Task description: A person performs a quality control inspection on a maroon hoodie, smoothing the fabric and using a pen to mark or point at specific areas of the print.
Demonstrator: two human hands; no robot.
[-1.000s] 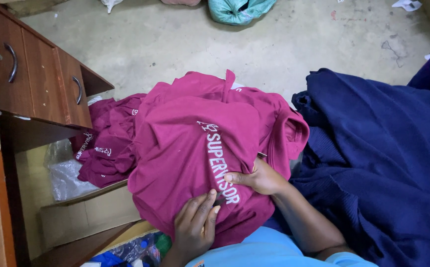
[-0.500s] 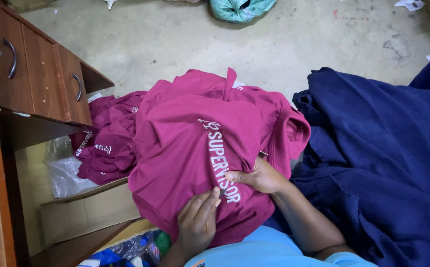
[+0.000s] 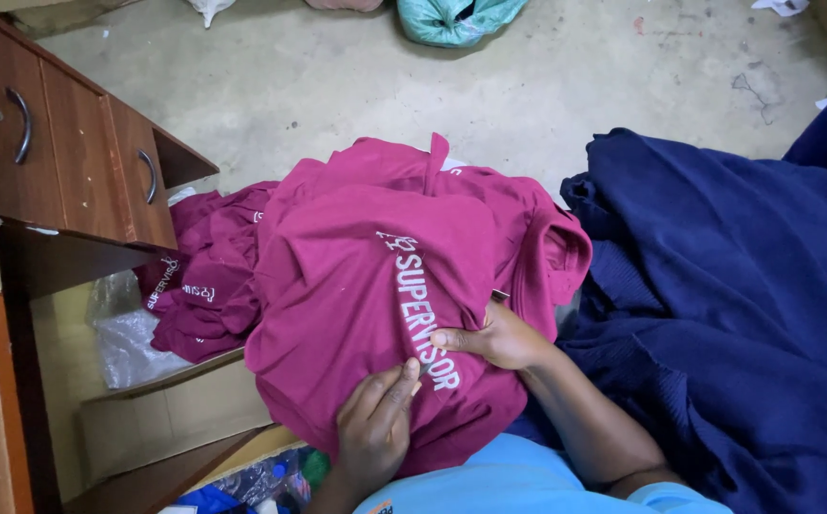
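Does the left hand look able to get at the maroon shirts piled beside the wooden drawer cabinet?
Probably yes: the left hand rests on the maroon shirt on top, and the pile of maroon shirts lies uncovered just past it.

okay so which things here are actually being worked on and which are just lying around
In hand: maroon shirt, pressed by left hand and right hand.
Lying about: maroon pile, navy garments, wooden drawers, green bag, plastic wrap.

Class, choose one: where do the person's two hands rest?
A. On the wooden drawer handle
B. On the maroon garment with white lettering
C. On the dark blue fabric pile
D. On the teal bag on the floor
B: the left hand and right hand both press on the maroon garment with white lettering.
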